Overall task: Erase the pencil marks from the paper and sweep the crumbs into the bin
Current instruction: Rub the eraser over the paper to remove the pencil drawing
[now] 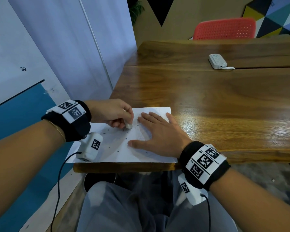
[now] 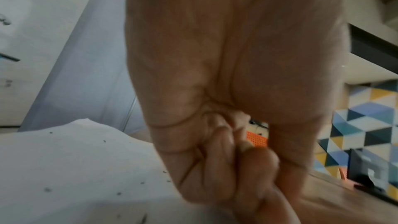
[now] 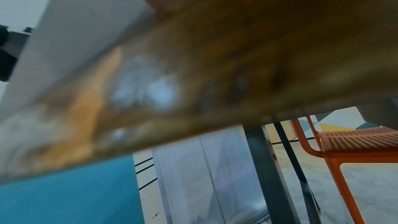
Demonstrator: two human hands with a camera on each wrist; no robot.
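A white sheet of paper lies at the near left corner of the wooden table, with faint pencil lines and dark eraser crumbs scattered on it. My left hand grips a white eraser and presses it onto the paper. My right hand lies flat on the sheet, fingers spread, just right of the eraser. In the left wrist view the curled fingers hide the eraser, and crumbs dot the paper. The right wrist view shows only the blurred table edge.
A white power strip with a cable sits at the far right of the table. A red perforated chair stands behind the table. A blue and white wall runs close on the left. A dark round object sits under the table's front edge.
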